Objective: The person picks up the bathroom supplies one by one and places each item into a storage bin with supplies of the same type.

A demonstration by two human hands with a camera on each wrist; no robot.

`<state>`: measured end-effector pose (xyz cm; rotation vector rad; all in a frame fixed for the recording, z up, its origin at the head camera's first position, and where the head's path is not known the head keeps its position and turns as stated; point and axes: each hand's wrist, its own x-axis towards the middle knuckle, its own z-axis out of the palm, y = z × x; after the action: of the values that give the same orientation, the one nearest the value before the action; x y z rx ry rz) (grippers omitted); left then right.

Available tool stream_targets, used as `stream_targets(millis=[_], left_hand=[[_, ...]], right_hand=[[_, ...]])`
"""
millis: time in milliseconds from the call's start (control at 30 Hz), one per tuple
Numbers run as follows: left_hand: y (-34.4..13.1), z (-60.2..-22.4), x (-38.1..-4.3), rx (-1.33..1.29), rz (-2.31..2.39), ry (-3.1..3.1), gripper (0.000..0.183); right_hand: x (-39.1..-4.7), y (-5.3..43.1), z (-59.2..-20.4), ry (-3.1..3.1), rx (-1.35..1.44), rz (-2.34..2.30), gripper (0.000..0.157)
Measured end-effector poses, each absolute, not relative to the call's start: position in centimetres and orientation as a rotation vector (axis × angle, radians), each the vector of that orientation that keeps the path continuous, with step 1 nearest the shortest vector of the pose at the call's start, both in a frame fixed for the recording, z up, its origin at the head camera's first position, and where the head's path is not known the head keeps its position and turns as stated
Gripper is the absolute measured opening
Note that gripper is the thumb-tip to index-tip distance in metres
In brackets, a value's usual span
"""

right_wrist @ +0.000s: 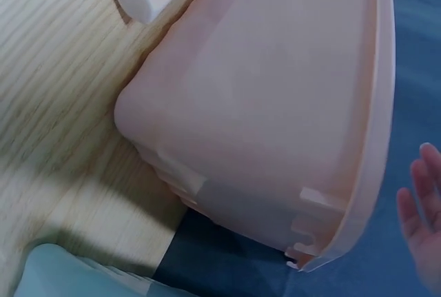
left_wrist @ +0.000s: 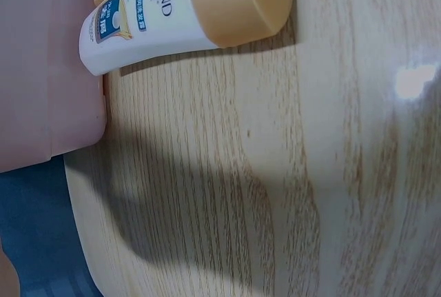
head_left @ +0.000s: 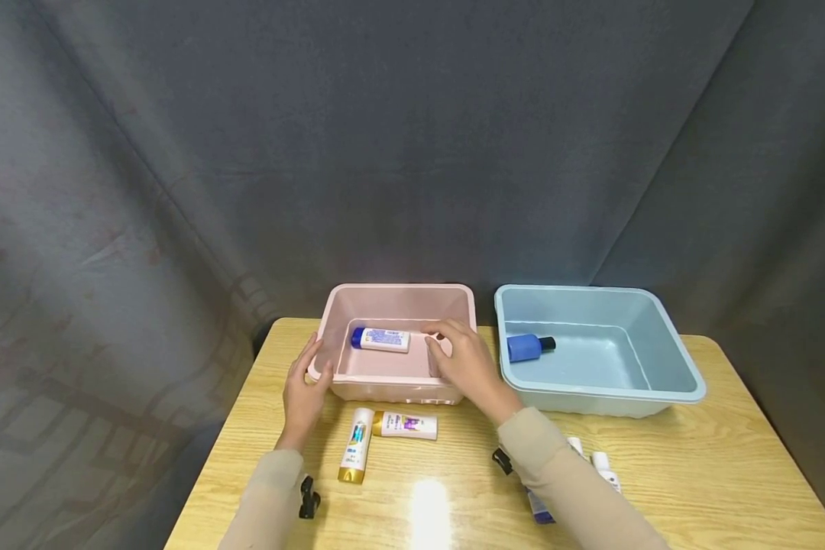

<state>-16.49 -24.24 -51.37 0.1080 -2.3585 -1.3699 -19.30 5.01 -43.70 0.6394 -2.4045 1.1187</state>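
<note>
A pink bin [head_left: 392, 389] stands at the back of the table, and a white bottle with a blue cap [head_left: 383, 340] lies in it. My left hand [head_left: 305, 397] touches the bin's front left corner, fingers along the rim and thumb apart from them. Over the right part of the same bin is my right hand [head_left: 464, 363], its fingers loosely bent and nothing seen between them. In the right wrist view its fingers [right_wrist: 419, 200] show beyond the bin's rim. Before the bin lie two white bottles with gold caps, one pointing forward [head_left: 355, 447] and one sideways [head_left: 409, 425].
A light blue bin [head_left: 591, 399] stands to the right, with a blue bottle with a black cap [head_left: 525, 347] lying inside. Several more bottles, one with a white cap [head_left: 600, 461], are partly hidden by the right sleeve. A dark curtain [head_left: 412, 153] hangs behind the table.
</note>
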Motion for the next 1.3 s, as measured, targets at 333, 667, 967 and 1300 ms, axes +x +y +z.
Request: stream_targets(millis=[333, 667, 967, 1300], left_hand=[[-24.2, -51.5, -16.5, 0.093, -1.356, -2.352, 0.046], [-24.2, -51.5, -16.5, 0.097, -1.358, -2.355, 0.046], [-24.1, -51.5, -16.5, 0.097, -1.364, -2.349, 0.045], [-24.2, -51.6, -16.6, 0.095, -1.366, -2.335, 0.044]], right_hand=[[-17.9, 4.8, -43.1, -2.368, 0.675, 1.156, 0.018], [-16.5, 4.4, -43.0, -2.377, 0.683, 1.195, 0.018], [-15.5, 4.3, -43.5, -2.324, 0.758, 1.223, 0.017], [-14.7, 4.1, -44.4, -2.249, 0.862, 1.187, 0.016]])
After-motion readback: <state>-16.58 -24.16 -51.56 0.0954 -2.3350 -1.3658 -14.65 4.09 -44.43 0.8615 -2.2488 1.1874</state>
